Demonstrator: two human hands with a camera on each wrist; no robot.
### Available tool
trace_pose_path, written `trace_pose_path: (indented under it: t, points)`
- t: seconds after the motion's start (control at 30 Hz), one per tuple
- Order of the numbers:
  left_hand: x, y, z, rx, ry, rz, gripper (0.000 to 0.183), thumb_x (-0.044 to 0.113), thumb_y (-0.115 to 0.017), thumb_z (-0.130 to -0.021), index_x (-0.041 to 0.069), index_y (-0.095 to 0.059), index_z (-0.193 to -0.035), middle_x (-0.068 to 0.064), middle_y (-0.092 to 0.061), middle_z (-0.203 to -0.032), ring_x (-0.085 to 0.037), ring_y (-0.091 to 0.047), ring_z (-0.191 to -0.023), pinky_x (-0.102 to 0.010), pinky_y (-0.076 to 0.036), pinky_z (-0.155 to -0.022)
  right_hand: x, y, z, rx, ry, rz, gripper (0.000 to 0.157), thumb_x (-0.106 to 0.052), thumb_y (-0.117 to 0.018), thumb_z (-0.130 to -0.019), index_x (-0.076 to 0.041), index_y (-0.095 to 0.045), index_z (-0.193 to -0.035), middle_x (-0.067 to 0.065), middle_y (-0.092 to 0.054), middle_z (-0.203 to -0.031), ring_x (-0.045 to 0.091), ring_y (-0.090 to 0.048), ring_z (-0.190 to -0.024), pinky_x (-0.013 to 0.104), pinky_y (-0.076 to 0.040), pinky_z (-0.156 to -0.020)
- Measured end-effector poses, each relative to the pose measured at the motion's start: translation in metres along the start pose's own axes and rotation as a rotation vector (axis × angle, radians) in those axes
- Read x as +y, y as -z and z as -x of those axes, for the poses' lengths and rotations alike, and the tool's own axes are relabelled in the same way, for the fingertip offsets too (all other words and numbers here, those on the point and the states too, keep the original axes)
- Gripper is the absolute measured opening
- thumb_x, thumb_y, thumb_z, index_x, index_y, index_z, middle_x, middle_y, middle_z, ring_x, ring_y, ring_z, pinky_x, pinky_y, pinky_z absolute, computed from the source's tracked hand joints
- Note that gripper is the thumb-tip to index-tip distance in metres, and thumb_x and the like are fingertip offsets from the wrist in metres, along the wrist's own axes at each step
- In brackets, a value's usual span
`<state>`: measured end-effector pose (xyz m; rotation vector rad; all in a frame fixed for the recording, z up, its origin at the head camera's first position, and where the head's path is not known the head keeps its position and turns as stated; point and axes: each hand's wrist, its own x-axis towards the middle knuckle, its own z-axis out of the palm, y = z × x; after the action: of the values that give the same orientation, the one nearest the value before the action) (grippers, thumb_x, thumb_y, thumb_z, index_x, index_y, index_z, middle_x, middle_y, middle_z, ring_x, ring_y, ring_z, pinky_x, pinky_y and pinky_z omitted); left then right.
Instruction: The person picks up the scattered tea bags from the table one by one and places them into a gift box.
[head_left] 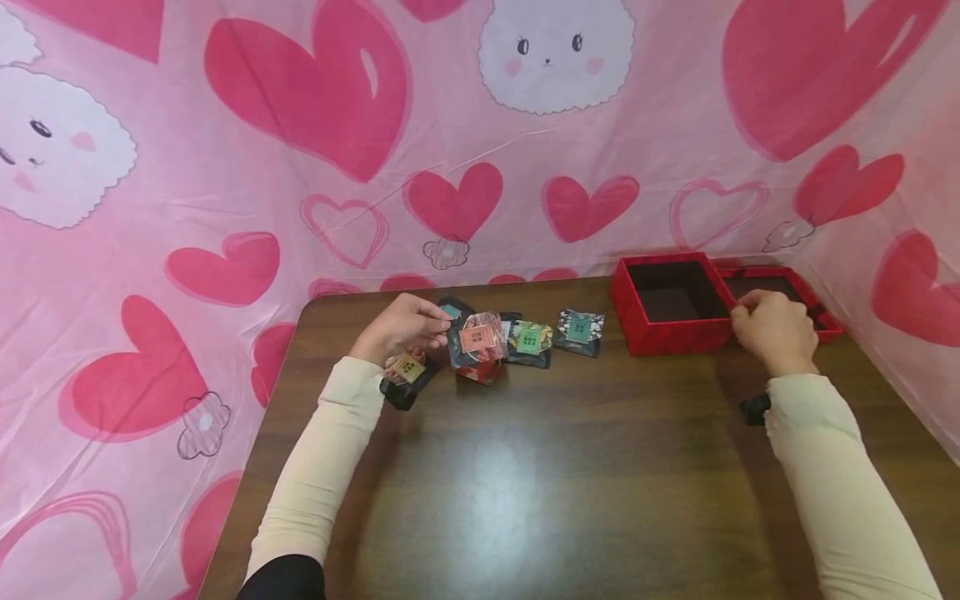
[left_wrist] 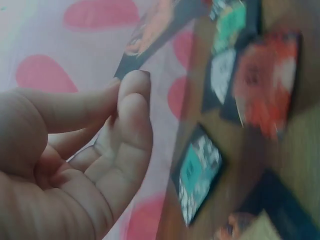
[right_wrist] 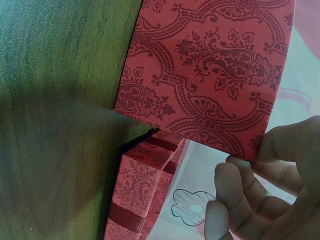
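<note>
My left hand (head_left: 405, 325) pinches a small flat sachet (head_left: 480, 337) with an orange label between thumb and fingertips. It is held above other sachets on the table; in the left wrist view the sachet (left_wrist: 157, 25) tilts away from the fingertips. My right hand (head_left: 776, 333) grips the near right corner of an open red box (head_left: 660, 333) with a dark inside. In the right wrist view, the box's patterned side (right_wrist: 215, 75) shows, with the thumb and fingers at its corner. Beside the box lies its red lid (head_left: 821, 317), inside facing up, partly hidden by the hand.
Right of the held sachet lie a green-labelled sachet (head_left: 530, 342) and a teal-labelled sachet (head_left: 579, 331). A yellow-labelled sachet (head_left: 408, 371) is by the left wrist, and a red sachet (head_left: 480, 373) lies partly covered. Heart-printed cloth (head_left: 450, 200) hangs behind the wooden table (head_left: 570, 467).
</note>
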<state>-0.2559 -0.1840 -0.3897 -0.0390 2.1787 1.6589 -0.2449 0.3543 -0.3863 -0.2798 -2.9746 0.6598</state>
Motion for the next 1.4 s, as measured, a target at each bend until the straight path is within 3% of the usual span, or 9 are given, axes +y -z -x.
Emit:
trace_pose_path:
  t: [0.1, 0.27, 0.53, 0.7, 0.8, 1.07, 1.4]
  points:
    - [0.006, -0.009, -0.004, 0.012, -0.012, 0.092, 0.023, -0.002, -0.066, -0.096, -0.013, -0.067, -0.116, -0.017, -0.071, -0.084, -0.021, -0.070, -0.070, -0.038, -0.062, -0.072, 0.001, 0.000, 0.000, 0.002, -0.004, -0.002, 0.038, -0.030, -0.047, -0.099, -0.003, -0.065, -0.119, 0.033, -0.060, -0.110, 0.060, -0.053, -0.093, 0.066, -0.044, -0.065]
    - [0.013, -0.028, -0.012, 0.035, -0.039, 0.163, 0.022, -0.001, -0.068, -0.095, -0.012, -0.068, -0.114, -0.016, -0.071, -0.077, -0.020, -0.070, -0.066, -0.031, -0.061, -0.064, 0.003, -0.001, 0.001, 0.002, -0.010, -0.008, 0.038, -0.030, -0.047, -0.099, -0.004, -0.065, -0.120, 0.033, -0.060, -0.111, 0.059, -0.053, -0.094, 0.065, -0.044, -0.066]
    - [0.036, -0.071, -0.022, 0.080, -0.065, 0.251, 0.021, 0.000, -0.069, -0.094, -0.008, -0.071, -0.113, -0.022, -0.072, -0.094, -0.020, -0.072, -0.070, -0.036, -0.062, -0.075, 0.009, 0.002, 0.004, 0.007, -0.027, -0.005, 0.038, -0.030, -0.047, -0.099, -0.004, -0.065, -0.120, 0.034, -0.059, -0.114, 0.060, -0.053, -0.095, 0.066, -0.044, -0.066]
    - [0.053, -0.095, -0.031, 0.094, -0.115, 0.327, 0.020, -0.003, -0.067, -0.095, -0.010, -0.070, -0.113, -0.024, -0.071, -0.091, -0.024, -0.073, -0.071, -0.034, -0.062, -0.073, 0.003, 0.001, 0.002, 0.027, -0.027, -0.019, 0.037, -0.029, -0.047, -0.098, -0.004, -0.066, -0.117, 0.033, -0.060, -0.113, 0.060, -0.054, -0.095, 0.066, -0.045, -0.066]
    - [0.060, -0.108, -0.034, 0.093, -0.143, 0.337, 0.021, -0.003, -0.066, -0.095, -0.009, -0.070, -0.115, -0.023, -0.072, -0.090, -0.029, -0.073, -0.076, -0.038, -0.061, -0.077, -0.001, -0.001, 0.000, 0.036, -0.022, -0.027, 0.036, -0.029, -0.047, -0.098, -0.005, -0.066, -0.116, 0.032, -0.061, -0.113, 0.060, -0.054, -0.096, 0.067, -0.045, -0.067]
    - [0.068, -0.136, -0.044, 0.074, -0.129, 0.375, 0.023, -0.004, -0.065, -0.096, -0.008, -0.070, -0.118, -0.024, -0.072, -0.092, -0.032, -0.074, -0.084, -0.043, -0.059, -0.084, -0.002, -0.003, 0.000, 0.033, -0.029, -0.037, 0.037, -0.029, -0.048, -0.098, -0.004, -0.066, -0.117, 0.032, -0.061, -0.115, 0.061, -0.054, -0.097, 0.067, -0.044, -0.067]
    - [0.076, -0.176, -0.064, 0.089, -0.118, 0.458, 0.021, -0.004, -0.068, -0.094, -0.006, -0.072, -0.114, -0.021, -0.073, -0.091, -0.022, -0.073, -0.070, -0.046, -0.057, -0.087, -0.001, -0.005, 0.001, 0.056, -0.047, -0.051, 0.036, -0.029, -0.048, -0.098, -0.005, -0.066, -0.118, 0.032, -0.061, -0.117, 0.059, -0.054, -0.100, 0.068, -0.044, -0.072]
